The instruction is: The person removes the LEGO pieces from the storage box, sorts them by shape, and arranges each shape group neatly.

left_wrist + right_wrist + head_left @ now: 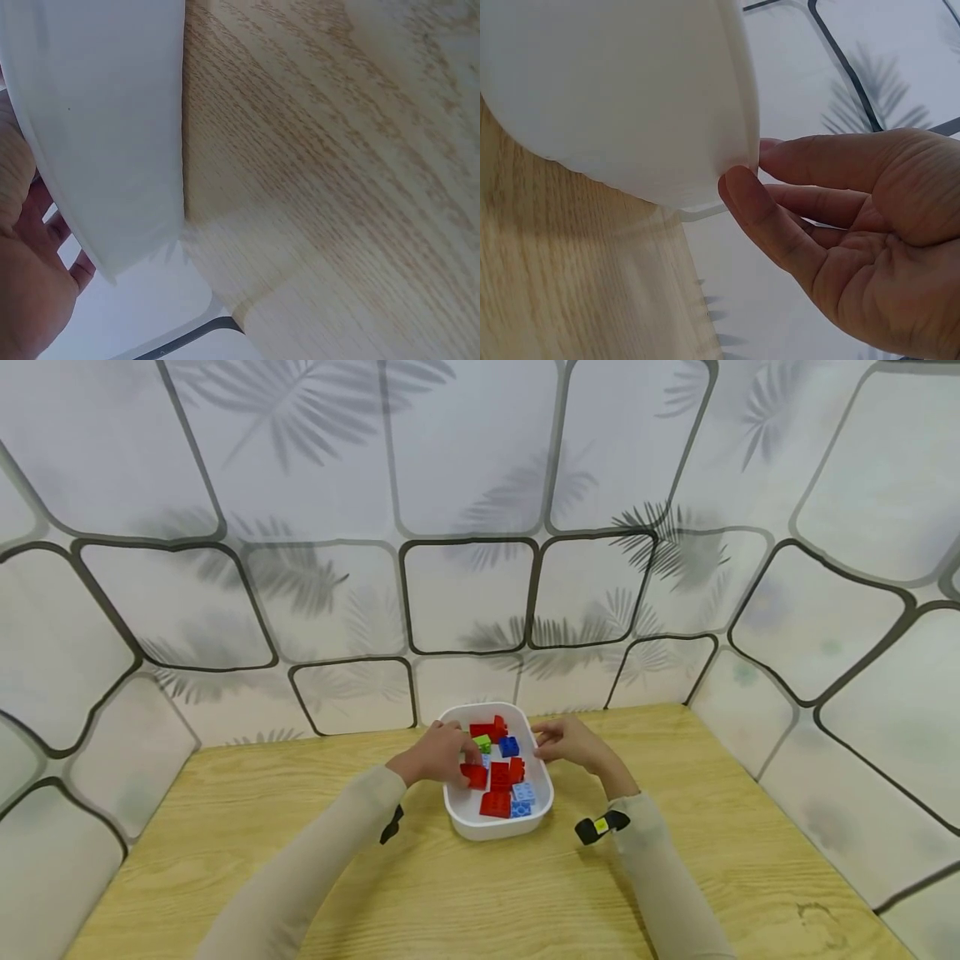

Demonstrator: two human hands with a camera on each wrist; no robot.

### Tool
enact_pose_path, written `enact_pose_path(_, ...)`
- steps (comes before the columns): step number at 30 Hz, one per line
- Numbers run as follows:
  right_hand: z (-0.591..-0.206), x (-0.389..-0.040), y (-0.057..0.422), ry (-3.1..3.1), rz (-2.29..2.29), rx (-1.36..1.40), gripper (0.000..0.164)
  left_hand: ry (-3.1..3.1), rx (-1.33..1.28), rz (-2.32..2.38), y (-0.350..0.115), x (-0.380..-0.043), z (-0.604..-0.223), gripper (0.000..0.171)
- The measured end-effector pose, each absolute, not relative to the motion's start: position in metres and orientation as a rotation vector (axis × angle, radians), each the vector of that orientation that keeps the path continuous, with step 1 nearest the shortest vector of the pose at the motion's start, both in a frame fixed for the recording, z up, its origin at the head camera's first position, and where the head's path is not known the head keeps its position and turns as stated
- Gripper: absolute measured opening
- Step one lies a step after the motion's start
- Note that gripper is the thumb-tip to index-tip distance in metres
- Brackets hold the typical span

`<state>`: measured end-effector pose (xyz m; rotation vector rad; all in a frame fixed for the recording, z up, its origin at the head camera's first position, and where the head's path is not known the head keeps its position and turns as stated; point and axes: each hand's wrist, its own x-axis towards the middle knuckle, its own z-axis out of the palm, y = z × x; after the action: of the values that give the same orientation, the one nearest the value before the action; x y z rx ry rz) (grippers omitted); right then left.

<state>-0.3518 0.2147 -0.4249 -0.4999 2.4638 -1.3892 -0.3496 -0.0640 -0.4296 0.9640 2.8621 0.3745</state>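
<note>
White tub [498, 832]: my right fingers [751, 196] pinch its rim [746, 97], likely steadying it, while my left fingers [470, 750] pinch a red brick [477, 777] inside.

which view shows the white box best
The head view: it looks down on nearly the whole box, with its rim and the bricks inside, though the left hand hides part of one side. Both wrist views show only part of its outside; in the right one, the right hand touches the rim.

TEXT: none readable | yellow patch [601, 825], black right wristband [587, 832]: any marking too small to read
</note>
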Motion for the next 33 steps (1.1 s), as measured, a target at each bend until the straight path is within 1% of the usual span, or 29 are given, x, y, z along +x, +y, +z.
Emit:
enact_pose_path(11, -0.424, -0.351, 0.217, 2.476, -1.375, -0.468, 0.049, 2.946, 1.033, 0.55, -0.065, -0.343, -0.43, 0.029)
enact_pose_path(21, -0.425, -0.352, 0.215, 2.432, -1.413, -0.462, 0.05, 3.274, 1.09, 0.704, -0.068, -0.331, -0.425, 0.03)
enact_pose_path(27, -0.427, -0.353, 0.215, 2.435, -1.411, -0.454, 0.05, 3.463, 1.029, 0.845, -0.083, -0.322, -0.421, 0.03)
enact_pose_path(33, -0.427, -0.353, 0.217, 2.44, -1.415, -0.459, 0.051, 3.6, 0.939, 0.938, -0.112, -0.316, -0.418, 0.03)
